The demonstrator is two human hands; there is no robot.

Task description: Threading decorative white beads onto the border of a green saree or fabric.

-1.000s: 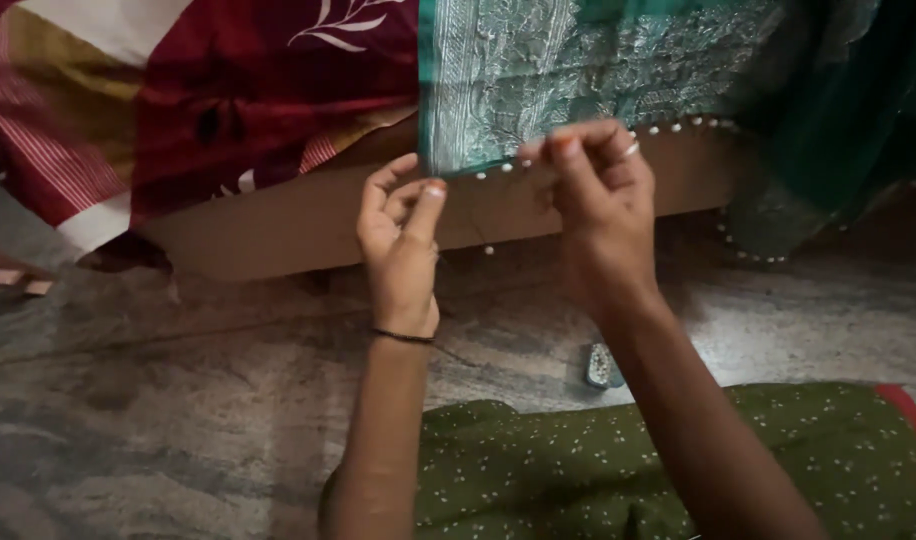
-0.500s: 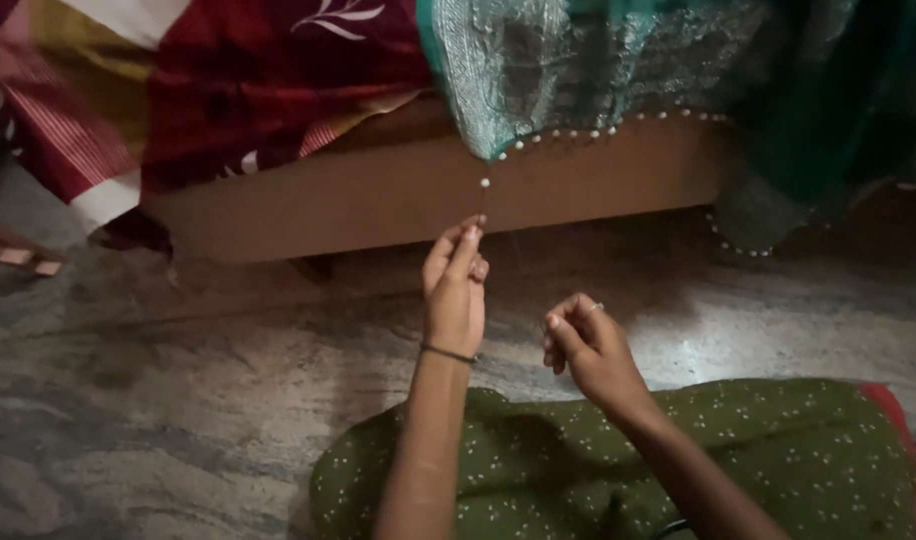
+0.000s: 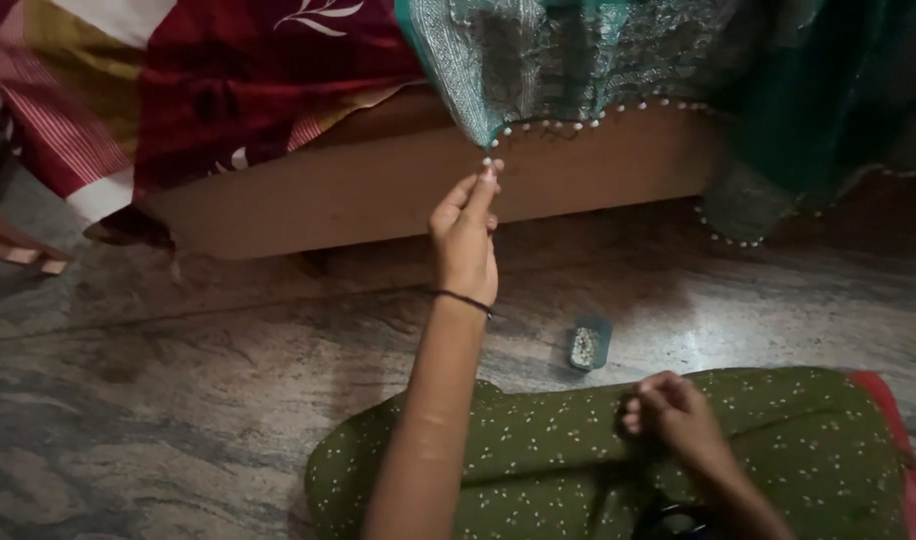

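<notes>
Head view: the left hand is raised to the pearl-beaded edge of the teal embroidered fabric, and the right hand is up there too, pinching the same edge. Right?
Not quite. The left hand does reach the pearl-beaded edge of the teal embroidered fabric, but the right hand is not up there: the head view shows it low, curled over the green dotted cloth on the lap.

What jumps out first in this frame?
The left hand is raised mid-frame, fingertips pinching the corner of a teal cloth whose hem is lined with small white beads, draped over a wooden bed frame. The right hand rests curled on the green dotted fabric low in the frame. Between them a small blue tray of beads sits on the stone floor; a red patterned sheet hangs at upper left.
</notes>
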